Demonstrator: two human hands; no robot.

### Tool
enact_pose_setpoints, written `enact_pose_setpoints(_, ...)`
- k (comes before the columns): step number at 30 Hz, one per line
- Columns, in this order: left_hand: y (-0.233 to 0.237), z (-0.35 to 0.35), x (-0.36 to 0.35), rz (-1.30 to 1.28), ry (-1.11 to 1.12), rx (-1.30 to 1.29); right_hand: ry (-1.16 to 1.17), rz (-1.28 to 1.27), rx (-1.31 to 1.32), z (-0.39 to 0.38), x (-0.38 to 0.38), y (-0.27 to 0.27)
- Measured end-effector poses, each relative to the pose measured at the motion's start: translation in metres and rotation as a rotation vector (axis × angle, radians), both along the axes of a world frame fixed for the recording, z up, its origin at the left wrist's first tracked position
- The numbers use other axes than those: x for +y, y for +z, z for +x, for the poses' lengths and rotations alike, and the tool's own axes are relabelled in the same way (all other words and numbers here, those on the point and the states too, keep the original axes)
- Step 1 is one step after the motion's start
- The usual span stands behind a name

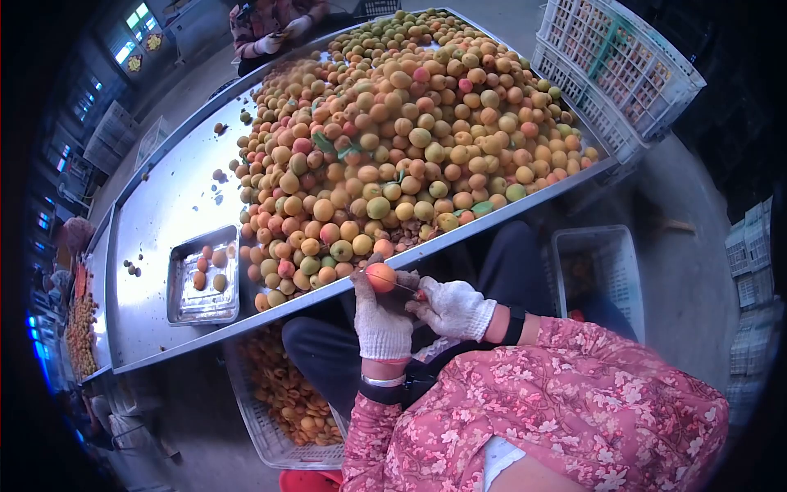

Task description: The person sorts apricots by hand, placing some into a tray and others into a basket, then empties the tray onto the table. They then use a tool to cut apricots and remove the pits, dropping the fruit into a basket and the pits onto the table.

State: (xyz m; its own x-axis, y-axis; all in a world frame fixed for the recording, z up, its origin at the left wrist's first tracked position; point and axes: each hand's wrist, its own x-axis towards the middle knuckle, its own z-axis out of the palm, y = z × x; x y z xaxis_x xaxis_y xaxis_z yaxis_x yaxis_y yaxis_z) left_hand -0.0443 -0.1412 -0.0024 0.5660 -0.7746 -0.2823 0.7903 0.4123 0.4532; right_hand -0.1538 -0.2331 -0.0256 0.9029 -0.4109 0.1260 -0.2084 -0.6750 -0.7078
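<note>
An orange apricot [380, 277] is held between the fingers of my gloved left hand [382, 321], just over the near edge of the metal table [156, 328]. To its right, my gloved right hand [455, 310] is closed round a small tool with a red part [420, 295]; a thin line runs from it across the fruit. The tool's exact shape is too small to tell. Just beyond my hands a large heap of apricots [393, 131] lies on the table.
A metal tray [239, 299] with several apricots stands left on the table. Below the table, a crate [266, 439] holds apricot pieces; another crate [635, 283] is at right. Stacked crates [656, 82] stand back right. A co-worker's gloved hands [269, 43] are across the table.
</note>
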Motion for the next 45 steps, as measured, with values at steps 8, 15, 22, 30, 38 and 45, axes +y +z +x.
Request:
enact_pose_setpoints(8, -0.027, 0.008, 0.003, 0.023, -0.024, -0.196, 0.008, 0.028, 0.072, -0.002, -0.003, 0.006)
enact_pose_setpoints(15, -0.017, 0.005, 0.003, -0.044, -0.087, 0.168, 0.014, 0.018, -0.031, -0.001, -0.002, -0.008)
enact_pose_setpoints(22, -0.020, 0.009, -0.001, -0.015, 0.019, 0.049, 0.037, -0.017, 0.061, -0.001, -0.006, 0.000)
enact_pose_setpoints(30, -0.020, 0.004, -0.001, -0.040, -0.030, 0.058, 0.016, 0.014, -0.021, 0.000, -0.003, 0.003)
enact_pose_setpoints(38, -0.027, 0.012, 0.001, -0.020, -0.039, 0.029, 0.047, 0.025, 0.116, 0.000, -0.006, 0.003)
enact_pose_setpoints(45, -0.024, 0.009, 0.002, -0.009, -0.024, 0.113, 0.142, 0.426, -0.004, -0.001, -0.009, -0.017)
